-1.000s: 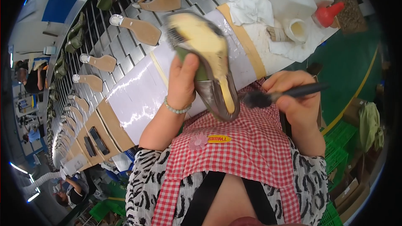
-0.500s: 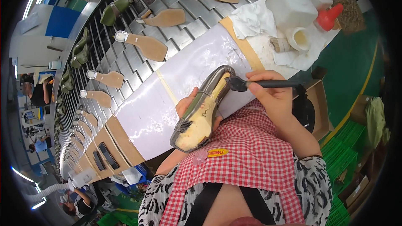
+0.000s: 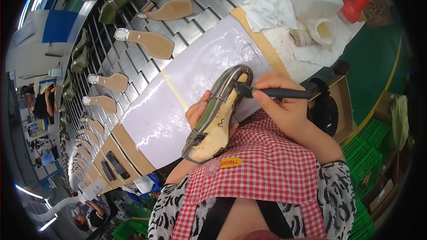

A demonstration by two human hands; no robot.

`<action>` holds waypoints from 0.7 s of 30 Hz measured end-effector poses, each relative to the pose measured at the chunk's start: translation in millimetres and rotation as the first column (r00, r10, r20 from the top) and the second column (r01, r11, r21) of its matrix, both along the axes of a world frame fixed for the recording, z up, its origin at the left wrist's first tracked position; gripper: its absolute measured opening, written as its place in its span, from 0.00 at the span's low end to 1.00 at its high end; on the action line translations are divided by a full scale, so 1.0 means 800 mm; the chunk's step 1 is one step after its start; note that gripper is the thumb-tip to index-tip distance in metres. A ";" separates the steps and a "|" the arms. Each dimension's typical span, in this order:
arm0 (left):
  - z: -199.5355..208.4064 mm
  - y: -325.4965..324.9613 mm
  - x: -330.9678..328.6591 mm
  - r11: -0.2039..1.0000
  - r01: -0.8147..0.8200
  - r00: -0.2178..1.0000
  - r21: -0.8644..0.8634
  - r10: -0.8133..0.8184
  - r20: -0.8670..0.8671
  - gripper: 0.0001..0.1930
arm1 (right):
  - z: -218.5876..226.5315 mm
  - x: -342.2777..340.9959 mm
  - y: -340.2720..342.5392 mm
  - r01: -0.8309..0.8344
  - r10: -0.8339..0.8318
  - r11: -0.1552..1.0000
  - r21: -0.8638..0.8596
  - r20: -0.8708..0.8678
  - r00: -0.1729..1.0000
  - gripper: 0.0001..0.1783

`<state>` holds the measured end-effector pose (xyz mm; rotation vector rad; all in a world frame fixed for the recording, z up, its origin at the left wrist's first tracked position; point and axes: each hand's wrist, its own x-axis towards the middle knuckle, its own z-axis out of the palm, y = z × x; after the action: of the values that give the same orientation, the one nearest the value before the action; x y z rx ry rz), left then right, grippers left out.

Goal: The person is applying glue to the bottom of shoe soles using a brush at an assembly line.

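Observation:
A green and metallic-grey shoe upper (image 3: 224,102) is tilted in front of my apron with its pale yellow underside facing up. Its edges are folded in around that underside. My left hand (image 3: 195,112) is wrapped round it from the left and below; part of the fingers is hidden behind the shoe. A black-handled brush (image 3: 284,93) is pinched between the thumb and fingers of my right hand (image 3: 284,111). The dark brush head touches, or nearly touches, the underside close to the shoe's far end.
A white sheet-covered board (image 3: 155,106) lies beyond the shoe. Behind it a slatted metal conveyor (image 3: 195,31) carries tan soles (image 3: 153,44) and green uppers (image 3: 116,2). At right stand a jar of pale liquid (image 3: 324,30), white cloth (image 3: 269,11) and a red-topped bottle (image 3: 356,9).
The brush head has moved a little along the underside, away from the far end toward the shoe's middle. My left hand keeps its hold. The view has shifted slightly.

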<state>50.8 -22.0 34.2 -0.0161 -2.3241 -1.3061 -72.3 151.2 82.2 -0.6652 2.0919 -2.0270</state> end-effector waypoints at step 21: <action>0.053 -0.057 -0.023 0.889 -0.088 0.989 0.449 0.023 0.148 0.26 | 0.043 -0.019 0.024 0.036 0.099 0.931 -0.363 0.348 0.932 0.09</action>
<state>32.0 -67.9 76.6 0.3011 -2.0483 -1.8413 -87.3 170.6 116.5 -0.3290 1.5080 -2.3313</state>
